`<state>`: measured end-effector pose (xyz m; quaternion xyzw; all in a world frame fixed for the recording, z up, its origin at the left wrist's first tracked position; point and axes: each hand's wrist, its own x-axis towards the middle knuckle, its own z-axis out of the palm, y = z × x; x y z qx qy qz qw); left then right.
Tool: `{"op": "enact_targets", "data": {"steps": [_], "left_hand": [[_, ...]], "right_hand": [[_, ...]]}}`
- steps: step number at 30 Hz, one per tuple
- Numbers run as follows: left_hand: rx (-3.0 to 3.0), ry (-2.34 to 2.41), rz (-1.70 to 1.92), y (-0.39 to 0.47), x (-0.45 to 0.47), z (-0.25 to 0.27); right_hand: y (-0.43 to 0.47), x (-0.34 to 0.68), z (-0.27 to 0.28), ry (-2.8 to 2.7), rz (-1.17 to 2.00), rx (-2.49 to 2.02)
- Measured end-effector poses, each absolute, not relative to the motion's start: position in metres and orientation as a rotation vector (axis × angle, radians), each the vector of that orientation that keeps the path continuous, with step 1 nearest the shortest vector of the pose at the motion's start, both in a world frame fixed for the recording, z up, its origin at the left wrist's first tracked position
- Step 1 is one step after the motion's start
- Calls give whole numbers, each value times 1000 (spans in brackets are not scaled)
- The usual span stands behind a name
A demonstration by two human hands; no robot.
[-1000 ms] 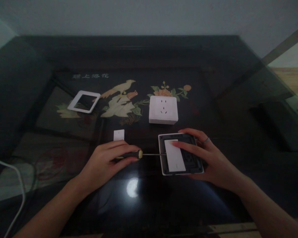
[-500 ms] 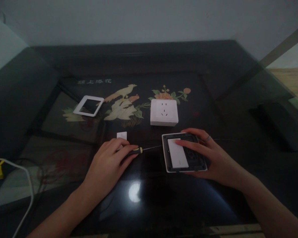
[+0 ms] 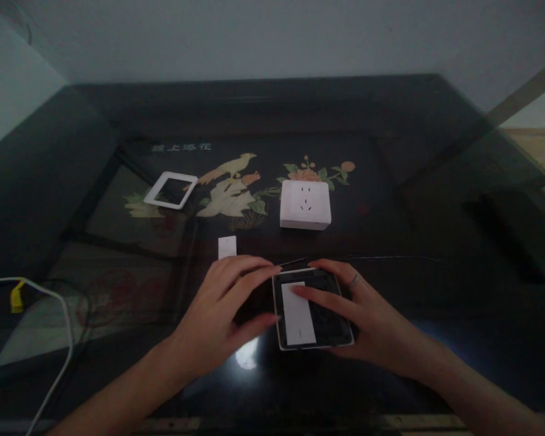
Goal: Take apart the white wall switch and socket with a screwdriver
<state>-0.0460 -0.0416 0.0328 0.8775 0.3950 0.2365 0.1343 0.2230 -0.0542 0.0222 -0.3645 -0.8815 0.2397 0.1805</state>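
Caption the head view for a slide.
Right hand holds a white-rimmed panel, left hand at its edge, a white socket box beyond on the dark table.

Room right of obstructing socket box [image 3: 305, 204], beyond hands [image 3: 372, 312]

Single head view, close above dark table [image 3: 254, 112], facing forward and down.

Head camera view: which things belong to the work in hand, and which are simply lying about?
Apparently in the work:
wall switch panel, held by the right hand, left hand at its edge
white rocker plate, under a fingertip
thin shaft, probably a screwdriver's

Apparently just lying about:
five-hole socket
square white frame, possibly related
white cable
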Motion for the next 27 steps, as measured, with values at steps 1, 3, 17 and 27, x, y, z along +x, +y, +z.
{"op": "enact_targets", "data": {"steps": [1, 3, 17, 27], "left_hand": [[2493, 1068, 679, -46, -43, 34], [2464, 990, 627, -54, -37, 34], [2432, 877, 708, -50, -36, 34], [2633, 805, 930, -39, -54, 45]], "right_hand": [[-55, 221, 21, -2492, 670, -1031], [-56, 218, 18, -2489, 657, -1025], [-58, 217, 13, -2476, 662, -1084], [-58, 217, 12, -2479, 673, -1124]]}}
